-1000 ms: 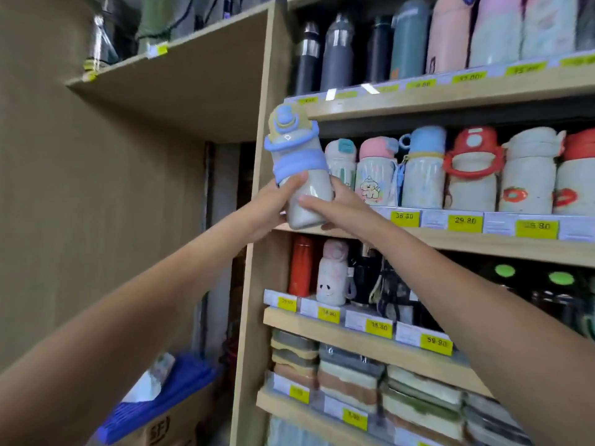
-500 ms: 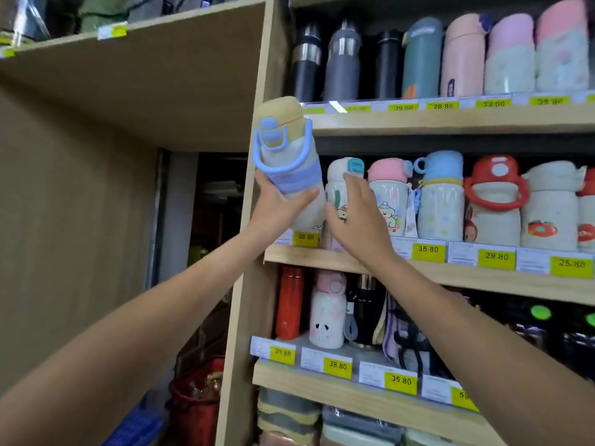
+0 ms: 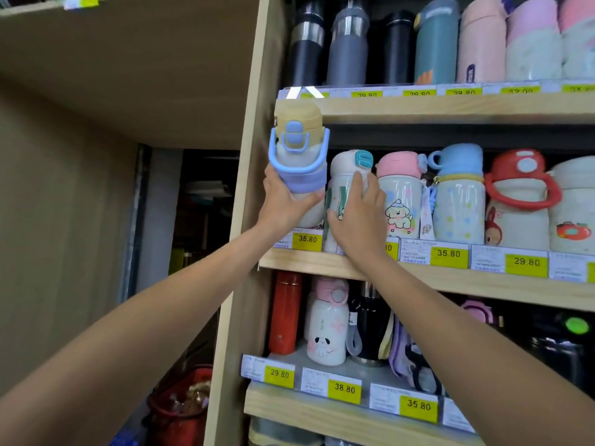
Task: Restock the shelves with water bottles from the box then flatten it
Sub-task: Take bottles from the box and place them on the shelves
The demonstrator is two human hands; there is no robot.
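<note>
Wooden shelf point(image 3: 309, 263) of bottles; yellow-capped bottle point(image 3: 297, 146) gripped by left hand point(image 3: 283, 206), white bottle point(image 3: 344, 175) pressed by flat right hand point(image 3: 357, 220).

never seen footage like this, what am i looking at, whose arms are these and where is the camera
There is no machine here: a person wears one wide-angle camera on the head, so this single view looks out along their own two bare arms. They stand at wooden shop shelves full of drink bottles, with yellow price tags along the edges. The left hand grips a bottle with a yellow lid and blue handle, tilted, at the left end of the middle shelf; the hand hides whether its base is down. The right hand lies with straight fingers against the neighbouring white bottle with a teal button.
</note>
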